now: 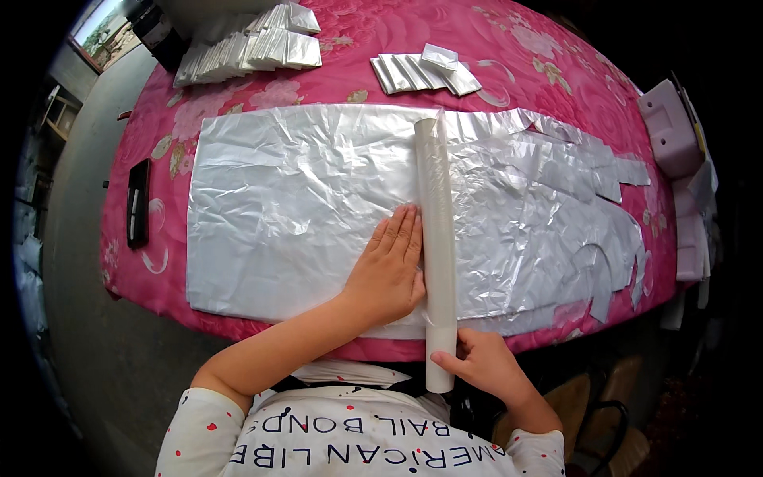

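Note:
A stack of silvery-white plastic bags (294, 199) lies spread across the table, its cut handle straps fanned out at the right end. Across it rests a long pale tube (439, 199) with clear film around its upper part; its near end juts past the table edge toward me. Flat on the bags, fingers stretched together, my left hand (389, 266) presses close along the tube's left side. At the near end, my right hand (477, 362) grips the tube, thumb on top and the other fingers partly hidden.
A pink floral cloth (373, 32) covers the table. Many folded silvery packets (254, 49) stand in rows at the back left, and a smaller row of packets (421, 71) lies at the back middle. A black phone-like object (138, 203) is at left; a pinkish container (669, 127) is at right.

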A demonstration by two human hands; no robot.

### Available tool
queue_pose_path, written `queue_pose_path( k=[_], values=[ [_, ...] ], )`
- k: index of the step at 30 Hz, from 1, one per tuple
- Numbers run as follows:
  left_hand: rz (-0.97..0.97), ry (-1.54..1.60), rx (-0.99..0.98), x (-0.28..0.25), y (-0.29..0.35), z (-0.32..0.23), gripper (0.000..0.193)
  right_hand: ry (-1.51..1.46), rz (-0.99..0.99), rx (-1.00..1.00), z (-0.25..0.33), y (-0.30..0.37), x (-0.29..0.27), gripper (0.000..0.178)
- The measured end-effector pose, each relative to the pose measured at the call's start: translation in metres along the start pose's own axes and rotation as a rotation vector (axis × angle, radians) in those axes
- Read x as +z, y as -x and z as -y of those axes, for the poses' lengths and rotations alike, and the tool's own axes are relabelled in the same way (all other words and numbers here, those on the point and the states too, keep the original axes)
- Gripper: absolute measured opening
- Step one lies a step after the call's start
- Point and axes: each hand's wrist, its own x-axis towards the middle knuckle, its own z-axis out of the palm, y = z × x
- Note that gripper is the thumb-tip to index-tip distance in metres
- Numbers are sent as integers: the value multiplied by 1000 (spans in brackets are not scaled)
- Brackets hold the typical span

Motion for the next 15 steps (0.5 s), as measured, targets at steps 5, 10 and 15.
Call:
queue_pose_path(
  k=[5,10,15],
  values=[
    [-8,-68,-10,6,1,-1,68,21,-54,-76,26,-35,-26,43],
    [-30,-60,-1,5,-1,-2,63,-248,-114,-162,47,-114,-54,43],
    [-35,-82,8,7,0,-1,66,-907,0,-261,69,-187,-74,32]
  ],
)
